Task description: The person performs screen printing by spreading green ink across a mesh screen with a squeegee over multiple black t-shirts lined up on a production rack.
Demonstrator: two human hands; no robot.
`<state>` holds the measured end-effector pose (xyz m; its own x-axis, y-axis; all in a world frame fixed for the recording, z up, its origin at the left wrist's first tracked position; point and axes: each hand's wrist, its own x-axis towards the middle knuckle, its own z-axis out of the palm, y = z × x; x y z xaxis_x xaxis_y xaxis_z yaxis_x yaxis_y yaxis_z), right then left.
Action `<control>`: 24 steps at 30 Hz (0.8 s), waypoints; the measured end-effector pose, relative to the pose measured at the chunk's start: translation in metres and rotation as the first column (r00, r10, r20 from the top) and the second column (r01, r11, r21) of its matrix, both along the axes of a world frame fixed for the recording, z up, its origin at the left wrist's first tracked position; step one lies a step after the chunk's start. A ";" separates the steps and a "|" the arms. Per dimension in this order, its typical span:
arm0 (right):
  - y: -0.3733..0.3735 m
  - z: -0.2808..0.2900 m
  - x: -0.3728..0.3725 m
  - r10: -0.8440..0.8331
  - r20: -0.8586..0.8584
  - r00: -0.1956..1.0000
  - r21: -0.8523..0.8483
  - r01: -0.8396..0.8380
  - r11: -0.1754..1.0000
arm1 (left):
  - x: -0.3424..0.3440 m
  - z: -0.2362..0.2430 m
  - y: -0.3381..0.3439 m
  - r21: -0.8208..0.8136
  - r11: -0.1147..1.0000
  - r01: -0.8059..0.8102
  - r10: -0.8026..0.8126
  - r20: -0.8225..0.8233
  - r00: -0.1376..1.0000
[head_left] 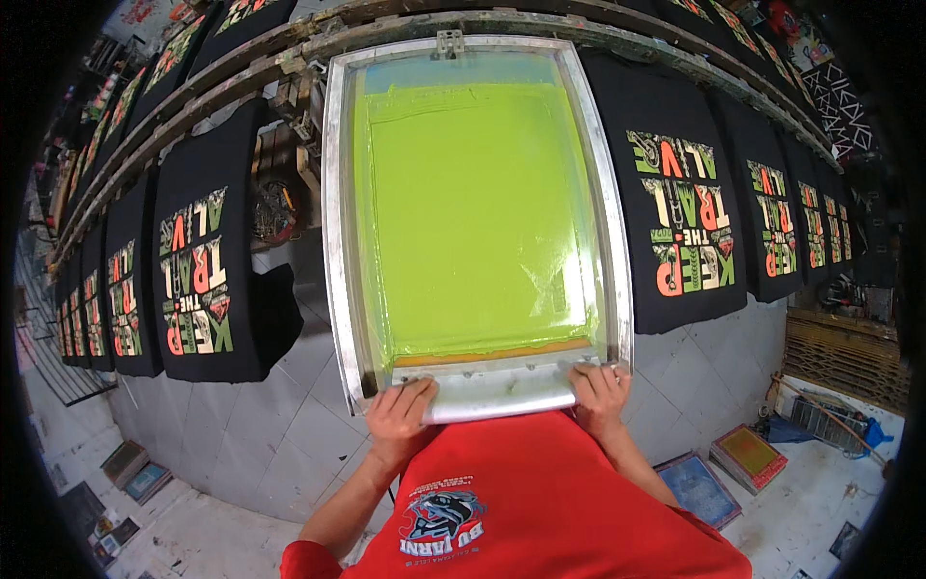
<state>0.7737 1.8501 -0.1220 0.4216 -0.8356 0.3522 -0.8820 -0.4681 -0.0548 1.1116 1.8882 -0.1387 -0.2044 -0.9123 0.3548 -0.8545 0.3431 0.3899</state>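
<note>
A wide metal-backed squeegee (497,391) lies across the near end of a screen-printing frame (340,232). My left hand (399,415) is closed around its left end, and my right hand (600,394) grips the right end. Wet lime-green ink (468,207) coats most of the mesh inside the silver frame. An orange-brown strip (502,353), seemingly the squeegee's blade, shows along the far side of the metal. At the far end, a bluish band of mesh (463,69) is visible, with a metal clamp (449,43) on the frame's edge. Whatever lies under the screen is hidden.
Black printed T-shirts hang in rows on both sides, the closest being a left shirt (207,251) and a right shirt (675,193). A long rail (386,31) runs behind the frame. Other screens (748,458) rest on the floor at right, and more (135,471) at left.
</note>
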 end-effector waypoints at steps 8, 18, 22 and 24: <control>-0.111 -0.039 0.008 0.043 0.078 0.996 -0.135 -0.032 0.990 | 0.016 -0.041 -0.105 -0.151 0.988 -0.025 0.036 0.070 0.997; -0.390 -0.032 0.043 0.141 0.052 0.989 -0.220 -0.126 0.967 | 0.058 -0.032 -0.376 -0.225 0.970 -0.089 0.102 0.044 0.994; -0.465 0.034 0.064 0.086 -0.207 0.975 0.242 -0.034 0.970 | 0.077 0.042 -0.457 0.335 0.934 -0.124 0.024 0.288 0.957; -0.481 0.055 0.071 0.081 -0.246 0.966 0.247 -0.018 0.969 | 0.086 0.051 -0.478 0.292 0.952 -0.095 0.007 0.287 0.958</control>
